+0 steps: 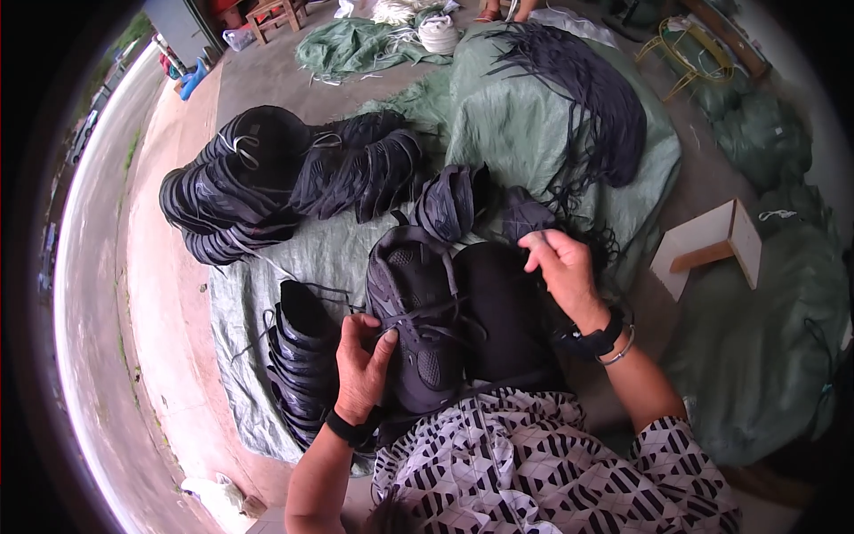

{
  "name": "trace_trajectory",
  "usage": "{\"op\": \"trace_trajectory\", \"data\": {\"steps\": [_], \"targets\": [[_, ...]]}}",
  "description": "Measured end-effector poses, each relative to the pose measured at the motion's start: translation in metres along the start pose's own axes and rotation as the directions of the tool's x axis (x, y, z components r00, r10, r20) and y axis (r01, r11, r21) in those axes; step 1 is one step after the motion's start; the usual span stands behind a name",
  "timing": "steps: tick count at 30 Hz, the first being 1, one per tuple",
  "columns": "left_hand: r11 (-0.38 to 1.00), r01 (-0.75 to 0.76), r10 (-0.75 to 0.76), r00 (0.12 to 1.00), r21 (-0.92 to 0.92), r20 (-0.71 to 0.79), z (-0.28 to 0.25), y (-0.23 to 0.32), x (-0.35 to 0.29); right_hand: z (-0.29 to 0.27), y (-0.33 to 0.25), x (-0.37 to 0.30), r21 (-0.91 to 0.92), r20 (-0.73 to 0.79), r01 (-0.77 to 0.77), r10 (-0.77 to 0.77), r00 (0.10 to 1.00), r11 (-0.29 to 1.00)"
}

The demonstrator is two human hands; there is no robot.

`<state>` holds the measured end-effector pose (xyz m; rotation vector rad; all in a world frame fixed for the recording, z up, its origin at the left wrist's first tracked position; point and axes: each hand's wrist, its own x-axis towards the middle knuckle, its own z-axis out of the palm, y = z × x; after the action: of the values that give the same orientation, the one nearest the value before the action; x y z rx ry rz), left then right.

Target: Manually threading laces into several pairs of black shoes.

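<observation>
A dark grey shoe upper (411, 276) with black laces (431, 313) threaded across it rests on my lap. At its left edge my left hand (363, 360) is closed, thumb and forefinger gripping the side by the lace. My right hand (562, 267) is raised to the right of the upper with its fingers pinched together. Whatever is between those fingertips is too small to make out. Just beyond the right hand lies a dark folded piece (525, 214), next to a short stack of shoe uppers (447, 203).
Nested shoe uppers (236, 182) are heaped at the far left, and another row (301, 365) lies beside my left arm. A bundle of dark laces (592, 98) drapes over a green sack (498, 98). At the right are a white board stand (712, 245) and a yellow metal frame (689, 55).
</observation>
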<state>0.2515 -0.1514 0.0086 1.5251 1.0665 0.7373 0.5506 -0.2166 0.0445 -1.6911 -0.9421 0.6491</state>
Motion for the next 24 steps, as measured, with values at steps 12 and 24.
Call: {"op": "trace_trajectory", "data": {"steps": [12, 24], "targets": [[0.999, -0.03, 0.031, 0.999, 0.039, -0.035, 0.003, 0.005, 0.007, 0.058, -0.029, -0.037, -0.166, 0.569, 0.387, -0.232, 0.789, 0.907], [0.796, 0.174, -0.264, 0.962, -0.58, -0.074, -0.029, 0.055, 0.026, 0.002, -0.02, -0.028, -0.282, 0.67, 0.305, -0.041, 0.741, 0.909]]}}
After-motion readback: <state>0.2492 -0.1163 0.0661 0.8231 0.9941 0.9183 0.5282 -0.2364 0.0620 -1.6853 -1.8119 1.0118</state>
